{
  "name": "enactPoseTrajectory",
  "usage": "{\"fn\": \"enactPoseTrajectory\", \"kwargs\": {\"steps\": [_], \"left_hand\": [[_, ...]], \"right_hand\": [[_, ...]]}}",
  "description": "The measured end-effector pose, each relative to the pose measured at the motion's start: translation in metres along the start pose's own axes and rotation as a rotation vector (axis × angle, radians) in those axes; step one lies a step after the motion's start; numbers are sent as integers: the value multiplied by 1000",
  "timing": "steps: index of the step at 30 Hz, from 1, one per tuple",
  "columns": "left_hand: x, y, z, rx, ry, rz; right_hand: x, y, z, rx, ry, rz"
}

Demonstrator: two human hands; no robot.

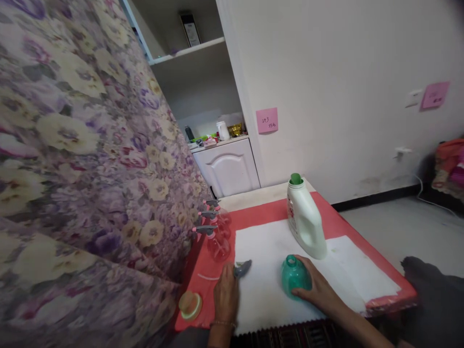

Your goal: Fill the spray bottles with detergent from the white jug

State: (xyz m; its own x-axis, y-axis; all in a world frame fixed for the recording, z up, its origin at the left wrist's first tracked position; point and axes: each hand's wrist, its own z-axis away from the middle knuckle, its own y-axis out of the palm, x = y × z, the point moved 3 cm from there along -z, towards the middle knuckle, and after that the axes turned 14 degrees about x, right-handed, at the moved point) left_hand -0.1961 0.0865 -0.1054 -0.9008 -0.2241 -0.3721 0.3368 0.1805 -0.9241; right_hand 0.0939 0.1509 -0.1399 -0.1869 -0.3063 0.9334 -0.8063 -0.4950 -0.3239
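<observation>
My right hand [314, 285] is wrapped around the side of a round green translucent bottle [294, 278], whose neck is uncapped. The bottle is upright over the white cloth. Low over the left part of the table, my left hand [226, 292] has its fingers closed on a grey spray trigger head [243, 268]. A thin pale tube [207, 277] sticks out to the left of these fingers. Behind the green bottle stands a large pale detergent jug [308, 222] with its threaded neck uncovered and a green piece in the mouth.
Several clear pink spray bottles [218, 246] with grey triggers line the table's left side. A round yellowish cap [191, 305] lies at the front left. White cloth [264, 295] covers part of the red tabletop [253, 217]. A floral curtain [108, 169] hangs close on the left.
</observation>
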Motion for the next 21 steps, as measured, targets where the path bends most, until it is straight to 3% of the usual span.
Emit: {"fn": "enactPoseTrajectory", "kwargs": {"steps": [8, 15, 21], "left_hand": [[36, 15, 5, 15, 51, -26], [43, 19, 0, -44, 33, 5], [51, 26, -2, -177, 102, -40]], "right_hand": [[2, 1, -1, -27, 24, -32], [16, 9, -11, -77, 14, -30], [16, 19, -12, -52, 34, -44]]}}
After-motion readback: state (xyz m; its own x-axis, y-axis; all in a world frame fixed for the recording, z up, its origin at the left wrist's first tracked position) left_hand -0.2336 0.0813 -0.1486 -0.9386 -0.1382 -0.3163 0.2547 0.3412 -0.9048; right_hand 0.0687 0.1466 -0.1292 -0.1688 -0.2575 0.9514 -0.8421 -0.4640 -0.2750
